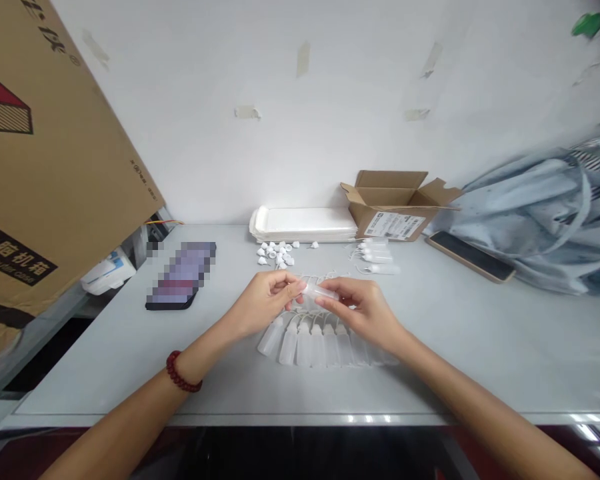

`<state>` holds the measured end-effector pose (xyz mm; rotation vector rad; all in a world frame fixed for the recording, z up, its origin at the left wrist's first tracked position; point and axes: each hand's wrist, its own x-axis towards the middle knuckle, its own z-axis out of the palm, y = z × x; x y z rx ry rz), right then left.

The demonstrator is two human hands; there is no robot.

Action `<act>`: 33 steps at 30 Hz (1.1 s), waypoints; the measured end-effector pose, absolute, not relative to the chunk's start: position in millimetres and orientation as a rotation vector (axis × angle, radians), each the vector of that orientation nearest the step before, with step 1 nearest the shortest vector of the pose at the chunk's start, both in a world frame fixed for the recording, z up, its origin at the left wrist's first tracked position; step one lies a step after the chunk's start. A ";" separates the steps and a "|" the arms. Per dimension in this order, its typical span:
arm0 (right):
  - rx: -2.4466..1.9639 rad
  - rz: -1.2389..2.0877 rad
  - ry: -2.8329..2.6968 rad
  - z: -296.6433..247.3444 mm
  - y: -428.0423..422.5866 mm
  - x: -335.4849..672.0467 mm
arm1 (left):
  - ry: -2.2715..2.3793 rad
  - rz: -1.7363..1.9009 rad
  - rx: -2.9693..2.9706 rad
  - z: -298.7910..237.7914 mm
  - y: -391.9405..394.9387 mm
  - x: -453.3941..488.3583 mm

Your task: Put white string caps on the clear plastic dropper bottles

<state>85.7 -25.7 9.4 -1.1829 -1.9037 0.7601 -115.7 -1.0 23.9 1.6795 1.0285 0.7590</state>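
My left hand [263, 301] and my right hand [363, 308] meet above the middle of the grey table [480, 347]. Between their fingertips they pinch a small clear plastic bottle [319, 291], lying sideways. The left fingers close on its tip end, the right fingers on its body. Just below the hands, several capped small bottles [313, 343] lie side by side in a row. A heap of small white caps [277, 253] sits further back. Several more bottles [377, 257] lie behind the right hand.
A phone [183, 275] lies at the left, another flat phone [470, 257] at the right. A stack of white trays [303, 225] and an open cardboard box [395, 203] stand by the wall. A large carton [40, 147] leans at left; a grey bag [545, 207] lies at right.
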 end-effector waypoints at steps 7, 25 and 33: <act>-1.224 1.209 -1.693 18.6 -25.2 86.4 | 1.003 0.796 1.722 26.8 -5.2 -114.9; -1.157 1.326 -1.520 17.0 -23.2 81.0 | 1.066 0.725 1.692 24.5 -4.2 -114.6; -1.162 1.287 -1.579 16.1 -25.0 82.0 | 1.039 0.690 1.719 24.8 -4.4 -114.7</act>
